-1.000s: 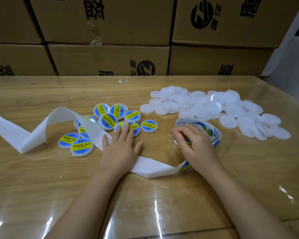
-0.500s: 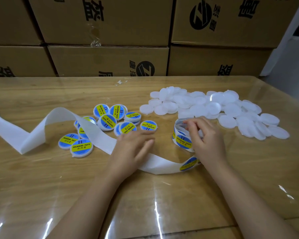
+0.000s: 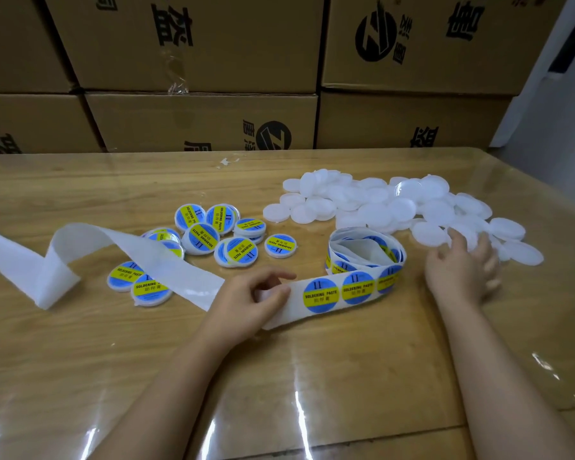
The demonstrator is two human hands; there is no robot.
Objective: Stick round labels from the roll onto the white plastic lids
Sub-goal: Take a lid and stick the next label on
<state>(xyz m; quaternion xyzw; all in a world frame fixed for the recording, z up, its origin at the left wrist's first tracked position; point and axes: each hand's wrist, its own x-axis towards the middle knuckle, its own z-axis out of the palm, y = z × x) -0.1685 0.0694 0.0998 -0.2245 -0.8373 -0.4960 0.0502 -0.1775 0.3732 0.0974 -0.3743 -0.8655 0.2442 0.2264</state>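
Head view: on the wooden table [image 3: 80,343], the left hand [image 3: 249,298] pinches the white backing strip [image 3: 186,273] just left of the next round label [image 3: 321,295], thumb and curled fingers closed on the paper. The strip runs left to right into the loose label roll [image 3: 367,252], which lies between the hands. The right hand [image 3: 462,270], the nearer to the supply, rests with fingers spread on the near edge of the bare white lids [image 3: 395,207] heaped right of the roll, touching them but visibly gripping none. Labelled lids [image 3: 213,234] sit beyond the left hand; a fresh lid would likely travel leftward to the label
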